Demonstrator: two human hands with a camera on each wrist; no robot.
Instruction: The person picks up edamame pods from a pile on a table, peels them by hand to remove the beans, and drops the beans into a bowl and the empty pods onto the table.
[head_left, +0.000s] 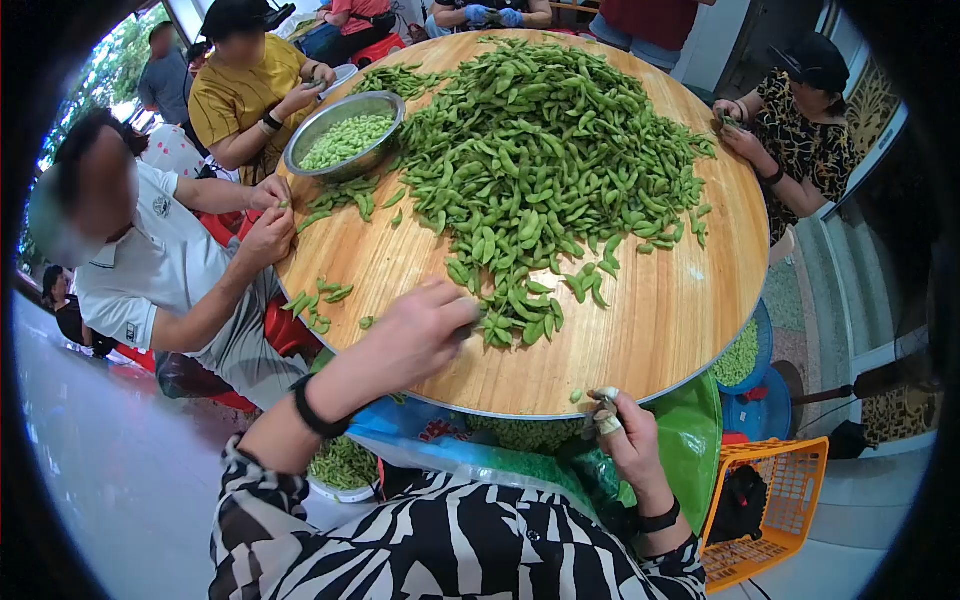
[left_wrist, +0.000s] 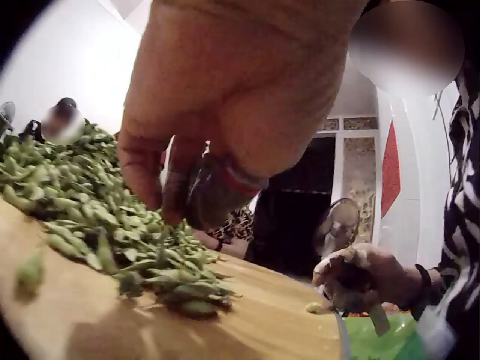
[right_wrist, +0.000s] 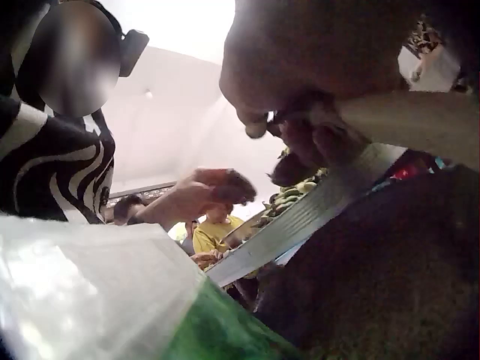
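Your left grip (head_left: 428, 325), fingers bent, contents unclear, is nearer the green pods (head_left: 550, 170), heaped on the counter (head_left: 640, 340) just ahead-right, long axes mixed. Right grip (head_left: 632, 445) beside counter edge: can't tell if holding anything.

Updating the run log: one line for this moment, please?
left hand: over table, beside pod pile; right hand: at table edge; bowl: holding shelled beans
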